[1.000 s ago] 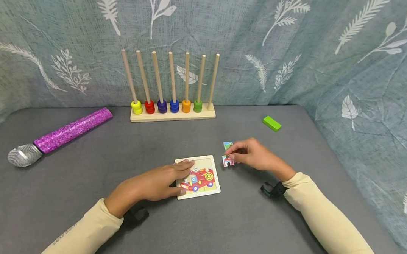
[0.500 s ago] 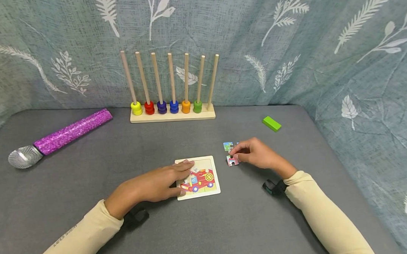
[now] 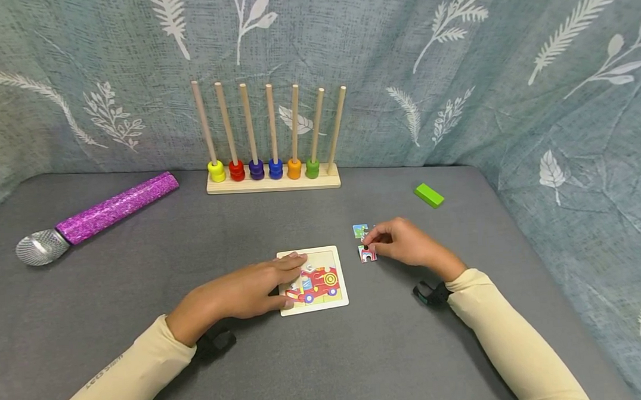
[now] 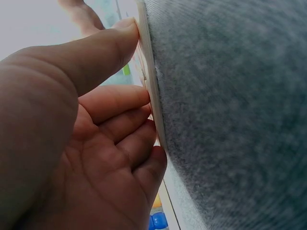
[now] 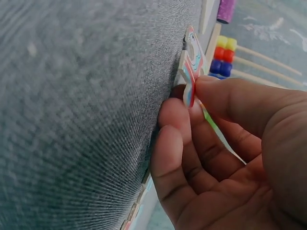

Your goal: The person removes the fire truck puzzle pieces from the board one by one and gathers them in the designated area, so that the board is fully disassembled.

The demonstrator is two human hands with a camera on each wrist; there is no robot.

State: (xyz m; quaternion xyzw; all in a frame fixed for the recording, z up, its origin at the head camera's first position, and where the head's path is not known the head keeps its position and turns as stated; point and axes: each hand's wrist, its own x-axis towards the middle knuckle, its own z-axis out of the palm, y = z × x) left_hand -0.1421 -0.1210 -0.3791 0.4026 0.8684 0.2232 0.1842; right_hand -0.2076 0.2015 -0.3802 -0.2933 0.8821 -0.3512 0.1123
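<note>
My left hand (image 3: pixel 246 290) rests with outstretched fingers on the left side of a square wooden jigsaw tray (image 3: pixel 341 279). A red vehicle picture (image 3: pixel 321 282) fills its lower part; bare wood shows above. In the left wrist view, the thumb and fingertips touch the tray's edge (image 4: pixel 152 79). Right of the tray, my right hand (image 3: pixel 405 241) pinches a small red and white puzzle piece (image 5: pixel 196 60) between thumb and fingers, tilted off the cloth in the right wrist view. Just beyond it lies a blue and green puzzle piece (image 3: pixel 359 230), partly hidden by the fingers.
Behind stands a wooden peg rack (image 3: pixel 274 186) with coloured beads on upright rods. A purple glitter microphone (image 3: pixel 117 207) lies at the left. A green block (image 3: pixel 429 195) sits at the back right. A patterned curtain (image 3: pixel 378 54) hangs behind the grey table (image 3: pixel 328 367).
My right hand has shifted slightly to the right with the red and white puzzle piece, uncovering more of the blue and green one. The left hand stays on the tray.
</note>
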